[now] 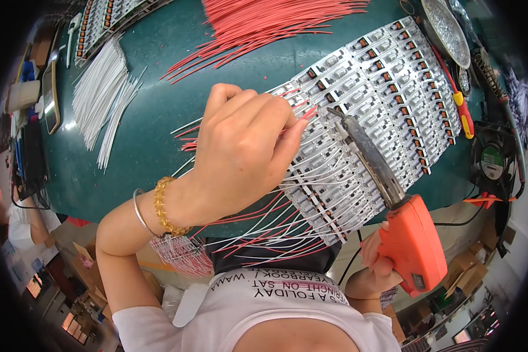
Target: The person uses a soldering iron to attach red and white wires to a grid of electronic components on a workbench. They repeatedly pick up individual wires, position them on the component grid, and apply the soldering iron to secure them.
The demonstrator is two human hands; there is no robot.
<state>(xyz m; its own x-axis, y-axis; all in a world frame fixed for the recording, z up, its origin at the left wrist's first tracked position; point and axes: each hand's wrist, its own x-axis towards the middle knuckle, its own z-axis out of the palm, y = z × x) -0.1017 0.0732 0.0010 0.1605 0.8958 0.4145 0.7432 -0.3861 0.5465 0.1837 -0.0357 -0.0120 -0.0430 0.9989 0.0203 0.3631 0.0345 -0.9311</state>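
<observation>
My left hand (246, 144) is closed in a pinch on a red wire (310, 112), whose end sticks out past the thumb over a panel of small circuit boards (387, 111). In my right hand (374, 258) is a red soldering gun (415, 240). Its dark metal tip points up and left, close to the wire end; whether they touch I cannot tell. White and red wires (258, 237) trail from the panel's near left part toward my lap. My left hand hides part of the panel's left edge and some wires.
Loose red wires (258, 26) lie in a heap at the back of the green table (152, 146), with white wires (102, 88) at left. A phone (51, 97) is at the far left. On the right are a metal bowl (447, 29), a red-yellow screwdriver (463, 114) and a small fan (493, 161).
</observation>
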